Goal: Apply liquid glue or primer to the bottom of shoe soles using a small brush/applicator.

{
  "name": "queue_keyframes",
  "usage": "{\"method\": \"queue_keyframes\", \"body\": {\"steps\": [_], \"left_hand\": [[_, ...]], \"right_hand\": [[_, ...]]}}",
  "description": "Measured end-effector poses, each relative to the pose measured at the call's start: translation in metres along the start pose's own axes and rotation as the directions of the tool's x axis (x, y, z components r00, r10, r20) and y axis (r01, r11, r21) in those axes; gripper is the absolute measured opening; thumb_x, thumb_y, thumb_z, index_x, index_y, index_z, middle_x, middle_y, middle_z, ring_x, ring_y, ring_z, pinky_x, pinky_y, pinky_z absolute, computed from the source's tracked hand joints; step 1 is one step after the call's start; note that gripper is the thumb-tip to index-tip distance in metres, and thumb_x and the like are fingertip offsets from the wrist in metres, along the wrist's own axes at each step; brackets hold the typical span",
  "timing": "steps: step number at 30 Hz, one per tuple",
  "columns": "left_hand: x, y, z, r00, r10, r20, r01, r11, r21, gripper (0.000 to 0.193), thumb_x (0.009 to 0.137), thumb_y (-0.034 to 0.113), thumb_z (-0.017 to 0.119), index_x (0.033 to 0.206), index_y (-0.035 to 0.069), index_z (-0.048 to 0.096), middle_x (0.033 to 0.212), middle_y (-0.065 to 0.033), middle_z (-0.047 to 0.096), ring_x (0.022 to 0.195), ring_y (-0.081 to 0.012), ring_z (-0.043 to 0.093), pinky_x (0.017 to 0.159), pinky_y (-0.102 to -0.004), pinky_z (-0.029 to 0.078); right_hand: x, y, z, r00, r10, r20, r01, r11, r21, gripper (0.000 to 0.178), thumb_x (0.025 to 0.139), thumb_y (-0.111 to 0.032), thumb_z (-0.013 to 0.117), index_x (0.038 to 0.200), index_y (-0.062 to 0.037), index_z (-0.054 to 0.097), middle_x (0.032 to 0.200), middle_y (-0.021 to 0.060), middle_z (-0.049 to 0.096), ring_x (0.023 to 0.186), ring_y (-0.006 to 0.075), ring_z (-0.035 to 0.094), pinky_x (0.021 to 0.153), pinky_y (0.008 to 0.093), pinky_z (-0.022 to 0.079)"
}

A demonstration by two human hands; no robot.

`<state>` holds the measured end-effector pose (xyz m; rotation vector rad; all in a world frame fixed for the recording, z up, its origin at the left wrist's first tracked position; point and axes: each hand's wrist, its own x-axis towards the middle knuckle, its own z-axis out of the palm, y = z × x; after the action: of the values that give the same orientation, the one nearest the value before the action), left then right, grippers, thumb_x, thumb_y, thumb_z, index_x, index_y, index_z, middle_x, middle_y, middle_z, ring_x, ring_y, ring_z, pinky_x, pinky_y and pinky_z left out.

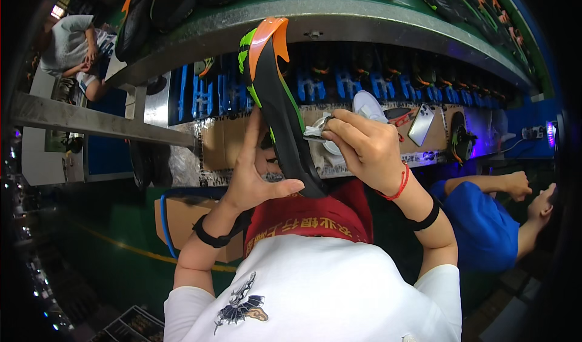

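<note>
A black shoe sole [284, 114] with green edges and an orange, curled upper end stands nearly upright in front of me. My left hand [254, 175] grips it from the left side, thumb across its lower end and fingers behind it. In my right hand [364, 142], pinched between thumb and fingers, is a small whitish piece [313, 134] with a dark part; its exact kind is unclear. That piece meets the right edge of the sole about midway down. Behind my right hand a round whitish container [332, 147] is partly hidden.
A metal-edged conveyor [364, 17] carrying several soles runs across the far side. Below it, blue racks [382, 87] hold more soles. On the cardboard-covered bench lie a phone [421, 125], a white oval piece [368, 104] and red-handled pliers [401, 119]. Co-workers sit left [73, 51] and right [485, 224].
</note>
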<state>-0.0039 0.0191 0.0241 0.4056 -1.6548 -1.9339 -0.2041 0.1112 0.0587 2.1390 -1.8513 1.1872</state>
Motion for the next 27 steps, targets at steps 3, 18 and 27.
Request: {"method": "queue_keyframes", "body": {"steps": [3, 18, 27], "left_hand": [[-0.001, -0.003, -0.001, 0.999, 0.031, 0.013, -0.031, 0.999, -0.036, 0.118, 0.067, 0.006, 0.079, 0.147, 0.009, -0.007, 0.146, -0.0229, 0.017, 0.118, -0.0294, 0.050, 0.081, -0.0337, 0.056], [0.049, -0.007, 0.042, 0.990, 0.003, 0.142, 0.032, 0.969, -0.243, 0.103, 0.068, 0.011, 0.079, 0.142, 0.004, 0.008, 0.136, -0.0168, 0.031, 0.124, -0.0269, 0.040, 0.100, -0.0392, 0.039], [0.167, -0.001, 0.180, 0.899, 0.026, 0.436, 0.286, 0.720, -0.633, 0.054, 0.089, 0.028, 0.051, 0.133, 0.010, 0.027, 0.129, -0.0083, 0.042, 0.121, -0.0216, 0.043, 0.099, -0.0442, 0.039]], "right_hand": [[0.003, -0.001, -0.004, 0.999, -0.034, 0.012, 0.034, 0.999, -0.020, 0.013, 0.074, -0.007, 0.069, 0.085, -0.0035, 0.063, 0.088, 0.0087, 0.065, 0.063, 0.0236, 0.064, 0.053, 0.0307, 0.050], [-0.032, 0.030, -0.059, 0.919, 0.379, -0.110, -0.318, 0.878, 0.359, 0.009, 0.078, 0.000, 0.067, 0.085, 0.0037, 0.065, 0.083, 0.0146, 0.067, 0.070, 0.0223, 0.066, 0.064, 0.0267, 0.050], [-0.144, 0.051, -0.141, 0.279, 0.827, -0.489, -0.542, 0.556, 0.630, 0.016, 0.087, -0.008, 0.064, 0.097, 0.0033, 0.068, 0.067, -0.0069, 0.052, 0.051, -0.0011, 0.033, 0.044, 0.0184, 0.020]]}}
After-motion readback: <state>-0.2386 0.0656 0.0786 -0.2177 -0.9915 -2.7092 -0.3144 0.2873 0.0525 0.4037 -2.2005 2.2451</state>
